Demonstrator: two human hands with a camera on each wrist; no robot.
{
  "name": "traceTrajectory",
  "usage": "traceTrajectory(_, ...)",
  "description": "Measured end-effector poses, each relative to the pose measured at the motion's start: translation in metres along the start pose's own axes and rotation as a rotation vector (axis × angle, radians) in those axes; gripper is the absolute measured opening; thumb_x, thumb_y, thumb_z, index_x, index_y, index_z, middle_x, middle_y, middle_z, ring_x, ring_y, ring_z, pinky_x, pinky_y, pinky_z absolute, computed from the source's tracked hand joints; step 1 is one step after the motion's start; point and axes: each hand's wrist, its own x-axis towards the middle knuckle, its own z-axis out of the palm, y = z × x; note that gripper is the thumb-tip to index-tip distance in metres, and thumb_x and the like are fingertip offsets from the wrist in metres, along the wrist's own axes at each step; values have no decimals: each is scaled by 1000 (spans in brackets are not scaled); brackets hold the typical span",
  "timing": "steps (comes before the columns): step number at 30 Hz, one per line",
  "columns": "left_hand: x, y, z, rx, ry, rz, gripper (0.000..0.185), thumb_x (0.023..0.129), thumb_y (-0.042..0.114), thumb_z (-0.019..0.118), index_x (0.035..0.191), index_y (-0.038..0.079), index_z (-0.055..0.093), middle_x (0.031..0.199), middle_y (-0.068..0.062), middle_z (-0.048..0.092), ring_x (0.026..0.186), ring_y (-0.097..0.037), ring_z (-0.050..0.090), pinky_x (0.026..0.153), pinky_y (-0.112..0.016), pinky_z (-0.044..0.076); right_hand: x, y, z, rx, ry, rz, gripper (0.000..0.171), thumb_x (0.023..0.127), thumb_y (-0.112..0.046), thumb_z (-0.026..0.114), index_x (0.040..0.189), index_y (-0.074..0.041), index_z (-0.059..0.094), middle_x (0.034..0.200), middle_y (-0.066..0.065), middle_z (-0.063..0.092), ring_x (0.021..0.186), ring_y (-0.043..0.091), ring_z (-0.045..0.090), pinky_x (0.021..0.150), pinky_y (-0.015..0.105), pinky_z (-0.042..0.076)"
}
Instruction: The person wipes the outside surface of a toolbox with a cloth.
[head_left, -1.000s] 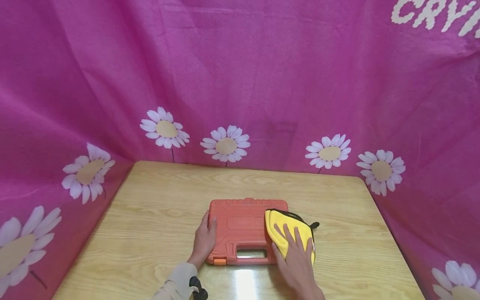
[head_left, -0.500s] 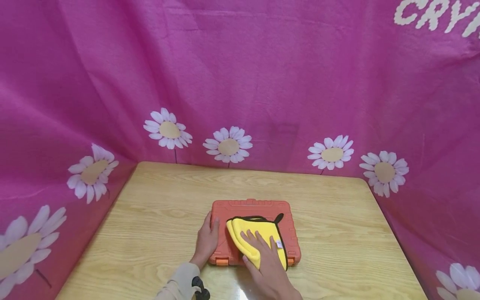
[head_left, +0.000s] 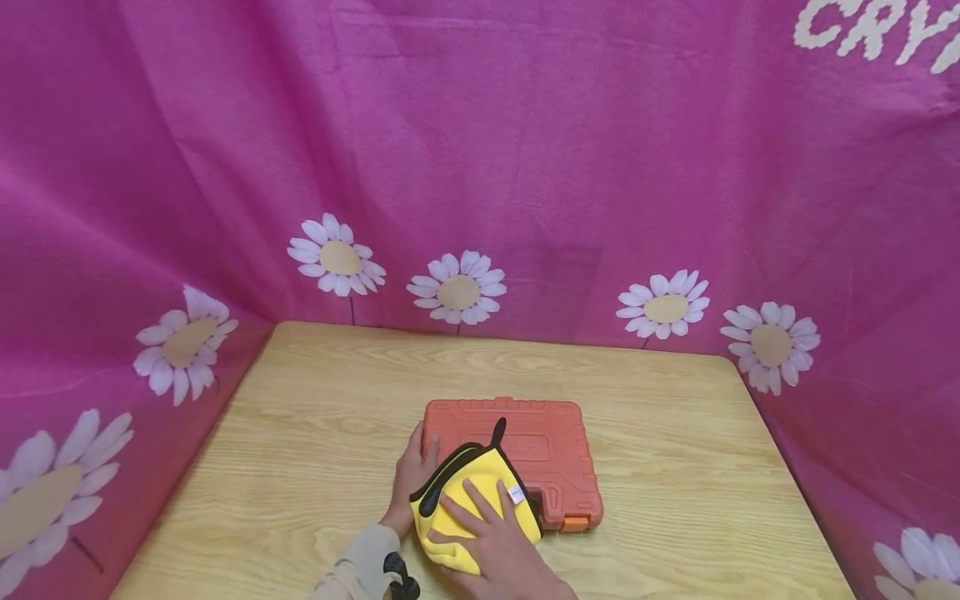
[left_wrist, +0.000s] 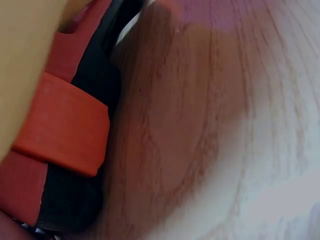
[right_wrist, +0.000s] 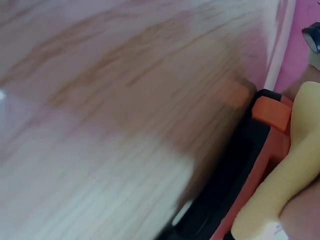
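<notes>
A red plastic carrying case point(head_left: 536, 429) lies on the table with its handle side toward me. My left hand point(head_left: 408, 479) holds its left edge, thumb on top, partly hidden by a yellow cloth point(head_left: 491, 468) with black trim. Fingers spread, my right hand point(head_left: 498, 546) presses the folded cloth over the case's near left corner. A black loop stands up from the cloth's far edge. One orange latch point(head_left: 575, 523) shows at the near right; the left wrist view has an orange latch point(left_wrist: 65, 125) close up. In the right wrist view, the cloth point(right_wrist: 270, 200) hangs along the case's side.
The wooden table point(head_left: 315, 400) extends around the case. Behind and at both sides hangs a magenta curtain point(head_left: 525, 167) printed with white daisies. A black band point(head_left: 401, 579) sits by my left sleeve.
My right hand has slid the yellow cloth leftward from the case's right side, across its middle, to the near left corner. The left hand stays at the left edge.
</notes>
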Motion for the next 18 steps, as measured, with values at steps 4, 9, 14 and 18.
traceTrajectory(4, 3, -4, 0, 48, 24, 7, 55, 109, 29, 42, 151, -5, 33, 143, -28, 49, 130, -43, 48, 107, -57, 39, -2, -1, -1, 13, -20, 37, 40, 101, -56, 45, 133, -40, 65, 156, -1, 41, 148, 35, 23, 107, 74, 21)
traceTrajectory(9, 4, -6, 0, 54, 11, -8, 56, 110, 31, 40, 152, -4, 32, 146, -27, 45, 133, -43, 45, 109, -57, 36, -12, 2, -2, -8, -27, 107, 42, 100, -58, 46, 130, -39, 67, 156, -2, 41, 147, 36, 25, 107, 74, 19)
traceTrajectory(14, 5, -8, 0, 63, 14, -13, 57, 110, 34, 39, 153, -3, 32, 147, -27, 45, 133, -43, 45, 108, -57, 37, -27, 12, -4, -55, 14, 108, 42, 98, -59, 49, 129, -38, 69, 155, -1, 42, 144, 38, 30, 103, 78, 21)
traceTrajectory(18, 4, -8, 0, 60, -2, -14, 58, 110, 34, 38, 154, -2, 30, 148, -26, 45, 133, -42, 45, 109, -56, 37, -40, 21, -4, -148, 85, 78, 44, 97, -61, 51, 127, -36, 70, 152, 1, 47, 142, 38, 35, 101, 75, 28)
